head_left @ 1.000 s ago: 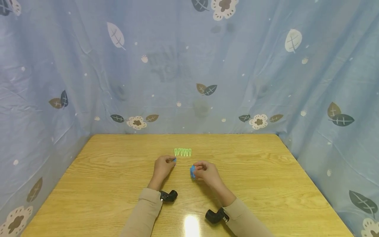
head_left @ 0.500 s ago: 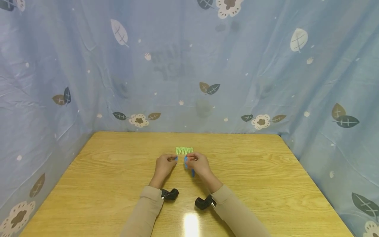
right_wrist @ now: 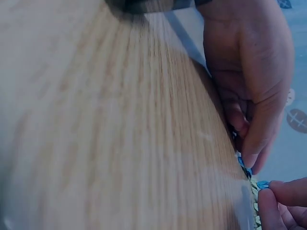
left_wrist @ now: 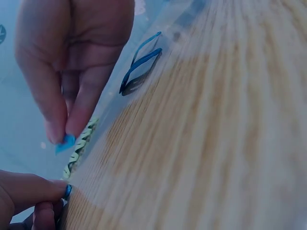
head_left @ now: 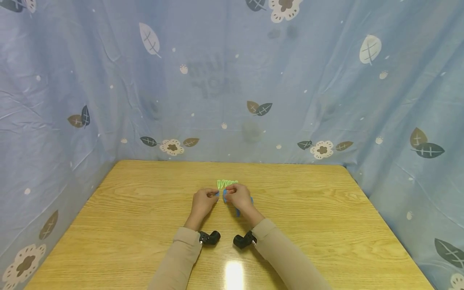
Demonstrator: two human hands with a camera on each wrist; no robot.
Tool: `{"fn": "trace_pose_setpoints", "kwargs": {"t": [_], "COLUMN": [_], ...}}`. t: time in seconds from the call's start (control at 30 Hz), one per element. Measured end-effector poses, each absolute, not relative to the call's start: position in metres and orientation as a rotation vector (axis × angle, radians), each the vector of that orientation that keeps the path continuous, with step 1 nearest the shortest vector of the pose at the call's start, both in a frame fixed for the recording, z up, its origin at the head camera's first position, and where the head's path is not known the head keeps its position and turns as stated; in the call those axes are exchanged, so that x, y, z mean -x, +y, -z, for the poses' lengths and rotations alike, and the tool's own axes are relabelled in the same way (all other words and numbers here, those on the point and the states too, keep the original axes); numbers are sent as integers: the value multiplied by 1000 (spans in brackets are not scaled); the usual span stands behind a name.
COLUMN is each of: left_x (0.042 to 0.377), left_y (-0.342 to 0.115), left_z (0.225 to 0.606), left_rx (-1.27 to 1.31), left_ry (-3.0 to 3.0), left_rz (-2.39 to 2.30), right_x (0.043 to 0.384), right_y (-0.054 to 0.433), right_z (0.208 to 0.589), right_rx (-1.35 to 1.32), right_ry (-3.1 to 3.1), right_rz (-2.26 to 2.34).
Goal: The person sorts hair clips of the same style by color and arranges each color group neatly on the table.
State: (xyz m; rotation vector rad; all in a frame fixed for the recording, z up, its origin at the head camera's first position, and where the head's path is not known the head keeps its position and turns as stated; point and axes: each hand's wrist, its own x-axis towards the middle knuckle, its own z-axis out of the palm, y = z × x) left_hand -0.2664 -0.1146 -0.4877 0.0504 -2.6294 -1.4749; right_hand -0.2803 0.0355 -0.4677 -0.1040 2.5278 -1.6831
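A row of several green snap hair clips (head_left: 222,183) lies toward the back of the table, the right hand overlapping its right end. My left hand (head_left: 203,203) rests low just in front of the row, thumb and finger pinching a blue hair clip (head_left: 217,194). Opposite it, my right hand (head_left: 240,197) pinches another blue hair clip (head_left: 225,195) by its end; the left wrist view shows this clip (left_wrist: 65,143) raised above the tabletop. Loose blue clips (left_wrist: 141,62) lie on the wood behind the right hand, partly hidden by it in the head view.
The wooden table (head_left: 127,225) reaches back to a blue patterned curtain (head_left: 203,100), which also hangs at both sides. Black wrist camera mounts (head_left: 210,238) stick out from both cuffs over the table. Light glares off the front of the tabletop.
My right hand has come away from the blue pile with one clip and moved left and back, close to my left hand. The left hand has stayed nearly in place.
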Motion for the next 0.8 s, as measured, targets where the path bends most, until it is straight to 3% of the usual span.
{"fn": "trace_pose_setpoints", "kwargs": {"t": [0.8], "left_x": [265], "left_y": [-112], "left_z": [486], "left_rx": [-46], "left_ry": [-2624], "left_rz": [1494], "right_x": [287], "right_y": [15], "right_z": [466], "right_rx": [113], "right_ry": [2732], "right_rz": [1443]}}
